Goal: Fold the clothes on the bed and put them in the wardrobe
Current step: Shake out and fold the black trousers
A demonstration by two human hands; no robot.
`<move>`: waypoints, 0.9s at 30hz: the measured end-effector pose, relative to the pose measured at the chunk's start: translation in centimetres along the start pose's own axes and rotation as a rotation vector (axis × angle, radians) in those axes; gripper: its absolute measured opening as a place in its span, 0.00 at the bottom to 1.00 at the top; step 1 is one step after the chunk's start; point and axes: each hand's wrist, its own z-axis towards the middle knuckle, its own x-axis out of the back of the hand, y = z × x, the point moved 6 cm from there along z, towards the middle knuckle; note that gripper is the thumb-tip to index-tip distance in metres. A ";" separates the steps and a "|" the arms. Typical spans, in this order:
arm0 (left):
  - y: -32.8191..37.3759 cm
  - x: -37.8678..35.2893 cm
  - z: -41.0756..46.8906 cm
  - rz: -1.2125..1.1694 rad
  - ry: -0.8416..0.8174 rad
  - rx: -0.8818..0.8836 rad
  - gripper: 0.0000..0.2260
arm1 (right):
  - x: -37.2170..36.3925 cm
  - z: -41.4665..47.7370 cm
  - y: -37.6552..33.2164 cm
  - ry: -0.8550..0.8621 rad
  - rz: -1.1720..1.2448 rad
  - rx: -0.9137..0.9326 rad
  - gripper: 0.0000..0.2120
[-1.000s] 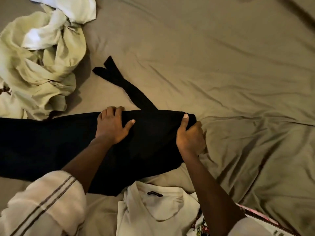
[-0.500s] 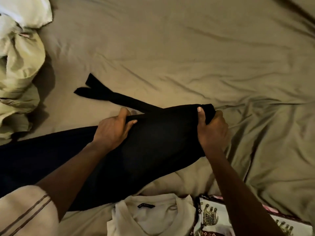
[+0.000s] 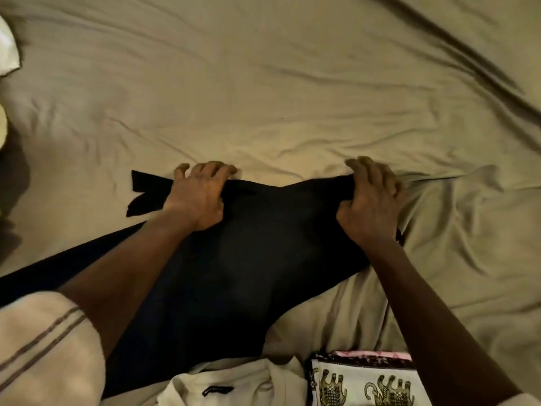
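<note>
Both hands have shifted grip: left hand (image 3: 199,196) and right hand (image 3: 371,200) now curl their fingers over the far edge of the black garment (image 3: 248,273), clutching it at either end. Garment lies spread on the bed sheet (image 3: 292,83); fold judged just beginning.

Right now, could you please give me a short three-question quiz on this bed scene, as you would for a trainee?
1. True or false: the left hand and right hand both grip the black garment's far edge.
2. Where is the elephant-print cloth? A) at the near edge, by the right forearm; B) on the black garment; C) in the left hand.
3. Which garment lies just left of the elephant-print cloth?
Key: 1 true; 2 A; 3 the white shirt.
</note>
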 end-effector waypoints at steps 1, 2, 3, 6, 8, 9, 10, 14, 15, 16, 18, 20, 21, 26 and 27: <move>-0.1 -0.2 0.5 0.062 -0.048 -0.021 0.30 | 0.0 -0.1 -1.5 -0.034 -0.050 0.103 0.40; -0.2 -0.3 0.9 0.090 -0.060 -0.037 0.28 | -0.4 -0.2 -3.1 -0.110 -0.092 0.205 0.43; -0.3 -0.2 1.2 0.082 -0.063 -0.047 0.25 | -0.9 -0.1 -4.5 -0.214 -0.116 0.287 0.43; -1.0 0.0 1.5 -0.096 -0.072 -0.033 0.17 | -2.5 0.8 -6.6 -0.444 -0.170 0.383 0.37; -1.6 0.3 1.6 -0.176 -0.066 -0.003 0.13 | -2.0 1.6 -6.7 -0.452 -0.135 0.373 0.30; -1.9 0.6 1.5 -0.218 -0.065 0.009 0.12 | -1.5 1.6 -6.4 -0.428 -0.105 0.367 0.27; -2.0 0.9 1.4 -0.264 -0.060 0.016 0.11 | -0.8 1.4 -6.0 -0.396 -0.063 0.369 0.24; -1.5 3.1 -0.2 -0.391 -0.030 -0.051 0.10 | 2.8 -2.4 -4.0 -0.193 0.175 0.477 0.14; -1.1 3.3 -0.9 -0.400 -0.059 -0.095 0.11 | 3.6 -3.7 -3.4 -0.121 0.192 0.517 0.13; -0.6 3.2 -1.8 -0.397 -0.097 -0.151 0.12 | 4.1 -5.2 -2.8 -0.058 0.195 0.548 0.12; 0.6 2.5 -3.6 -0.350 -0.170 -0.268 0.18 | 4.5 -7.5 -1.6 0.039 0.195 0.560 0.11; 1.4 1.4 -5.3 -0.267 -0.209 -0.341 0.21 | 4.4 -8.7 -0.4 0.130 0.221 0.507 0.11; 1.5 0.8 -6.1 -0.217 -0.223 -0.349 0.19 | 4.3 -8.9 0.1 0.165 0.245 0.467 0.11; -0.3 -2.1 -9.3 -0.050 -0.466 -0.202 0.37 | 3.4 -7.7 -0.1 0.225 0.328 0.249 0.11; -0.9 -2.4 -9.8 -0.019 -0.486 -0.181 0.37 | 2.8 -7.0 -0.5 0.209 0.333 0.209 0.12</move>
